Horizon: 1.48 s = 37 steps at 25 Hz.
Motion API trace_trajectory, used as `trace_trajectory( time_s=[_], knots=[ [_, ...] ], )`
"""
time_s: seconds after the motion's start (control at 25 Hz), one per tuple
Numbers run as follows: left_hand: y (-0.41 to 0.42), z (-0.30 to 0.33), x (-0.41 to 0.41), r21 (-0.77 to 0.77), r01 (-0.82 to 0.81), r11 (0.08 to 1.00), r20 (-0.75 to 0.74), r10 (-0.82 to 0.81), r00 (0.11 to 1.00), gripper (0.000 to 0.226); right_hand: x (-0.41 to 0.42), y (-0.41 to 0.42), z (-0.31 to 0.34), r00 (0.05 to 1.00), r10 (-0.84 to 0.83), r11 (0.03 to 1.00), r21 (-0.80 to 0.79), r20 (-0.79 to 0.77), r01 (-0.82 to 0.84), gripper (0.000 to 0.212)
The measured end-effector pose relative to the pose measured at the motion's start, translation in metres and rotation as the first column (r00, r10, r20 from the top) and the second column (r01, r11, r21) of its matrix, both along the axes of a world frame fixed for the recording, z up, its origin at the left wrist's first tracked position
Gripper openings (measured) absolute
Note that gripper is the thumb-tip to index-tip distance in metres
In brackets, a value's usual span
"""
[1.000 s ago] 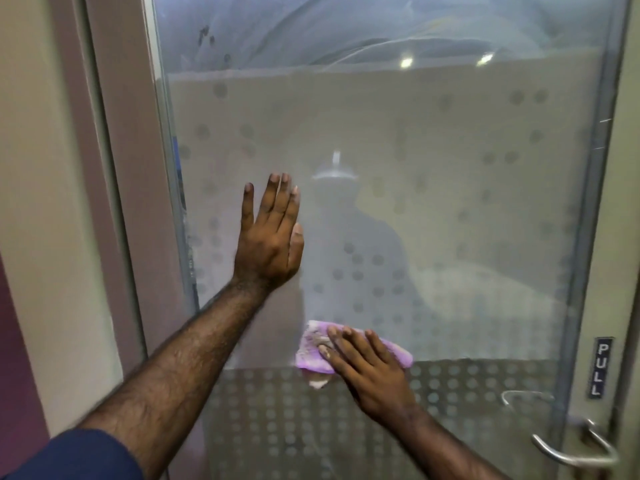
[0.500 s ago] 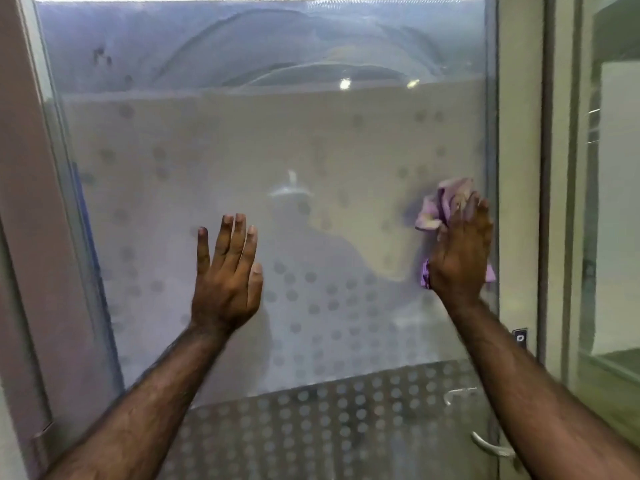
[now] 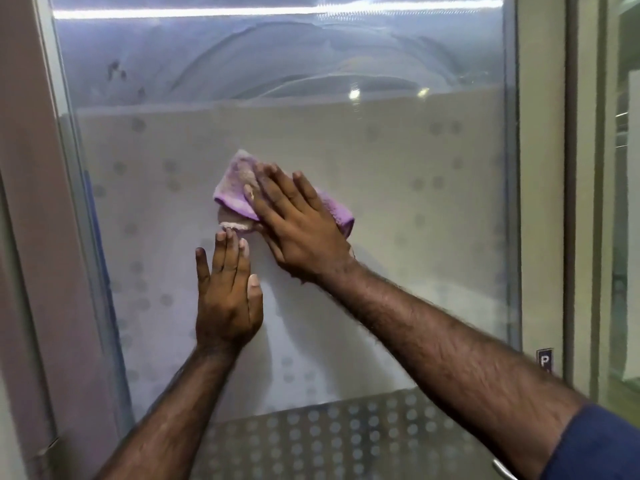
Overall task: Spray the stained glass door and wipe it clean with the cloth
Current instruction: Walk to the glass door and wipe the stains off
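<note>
The glass door [image 3: 398, 188] fills the view, frosted with a dot pattern across its middle and clear at the top, where dark smudges [image 3: 117, 74] sit at the upper left. My right hand [image 3: 298, 223] lies flat on a purple cloth [image 3: 235, 188] and presses it against the frosted glass at the centre. My left hand [image 3: 227, 292] rests flat on the glass just below the cloth, fingers together and pointing up, holding nothing. No spray bottle is in view.
The door frame [image 3: 27, 237] runs down the left side. On the right is a pale frame post [image 3: 540, 202] with part of a PULL label [image 3: 544, 360]. A bit of the metal door handle [image 3: 502, 471] shows at the bottom right.
My right hand has swept the cloth from the door's right edge leftward to the centre of the frosted band. My left hand stays planted on the glass.
</note>
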State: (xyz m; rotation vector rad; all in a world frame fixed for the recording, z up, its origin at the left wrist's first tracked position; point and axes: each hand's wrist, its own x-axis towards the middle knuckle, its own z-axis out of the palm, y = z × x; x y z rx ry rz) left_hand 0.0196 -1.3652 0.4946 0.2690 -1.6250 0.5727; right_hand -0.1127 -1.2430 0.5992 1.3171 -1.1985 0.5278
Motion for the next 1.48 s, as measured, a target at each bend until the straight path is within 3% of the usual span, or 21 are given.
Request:
trace_trajectory(
  time_s=[0.12,0.32,0.4,0.52,0.8,0.92,1.0,1.08,1.12,1.24,1.32,1.4,1.48],
  knots=[
    [-0.003,-0.002,0.002,0.033,-0.018,0.999,-0.018,0.019,1.000,0.055,-0.018,0.017,0.004,0.997,-0.013,1.000,-0.002,-0.070,0.012,0.061],
    [-0.007,-0.001,0.002,0.056,-0.046,0.997,0.020,0.045,0.999,0.058,-0.094,0.084,0.039,0.941,-0.065,0.961,-0.234,0.331,0.149,0.061],
    [-0.007,-0.001,0.002,0.065,-0.056,0.996,0.030,0.054,0.998,0.059,-0.116,0.104,0.020,0.891,-0.020,0.945,-0.281,0.454,0.164,0.060],
    [-0.005,-0.001,0.002,0.066,-0.080,0.995,0.043,0.077,0.996,0.058,-0.115,0.100,-0.043,0.861,0.049,0.951,-0.286,0.507,0.115,0.062],
    [0.007,-0.005,0.011,0.132,-0.128,0.983,0.137,0.110,0.984,0.061,-0.053,0.078,-0.233,0.922,-0.021,0.994,0.105,0.387,-0.021,0.073],
    [0.020,-0.016,0.019,0.109,-0.024,0.994,0.158,0.007,0.987,0.061,-0.039,0.088,-0.282,0.925,-0.007,0.960,0.262,0.381,-0.101,0.074],
    [0.035,-0.029,0.024,0.108,0.101,0.989,0.187,-0.120,0.975,0.062,-0.026,0.098,-0.297,0.876,0.025,0.939,0.289,0.482,-0.186,0.072],
    [0.051,-0.049,0.025,0.143,0.192,0.971,0.209,-0.219,0.953,0.061,-0.011,0.111,-0.306,0.733,0.103,0.935,0.187,0.672,-0.302,0.064],
    [0.060,-0.061,0.024,0.180,0.224,0.958,0.217,-0.260,0.941,0.060,-0.002,0.119,-0.308,0.612,0.170,0.927,0.086,0.773,-0.365,0.058],
    [0.093,-0.100,0.018,0.291,0.323,0.900,0.269,-0.401,0.875,0.058,0.034,0.150,-0.299,0.135,0.347,0.849,-0.250,0.928,-0.465,0.047],
    [0.116,-0.130,0.010,0.366,0.374,0.852,0.360,-0.500,0.787,0.058,0.048,0.168,-0.293,-0.220,0.380,0.819,-0.437,0.898,-0.372,0.040],
    [0.142,-0.158,0.000,0.527,0.381,0.760,0.376,-0.610,0.697,0.059,0.047,0.185,-0.298,-0.531,0.434,0.764,-0.609,0.728,-0.211,0.037],
    [0.173,-0.178,-0.006,0.800,0.301,0.520,0.247,-0.742,0.623,0.060,0.045,0.208,-0.307,-0.681,0.404,0.754,-0.644,0.611,-0.132,0.036]
  ],
)
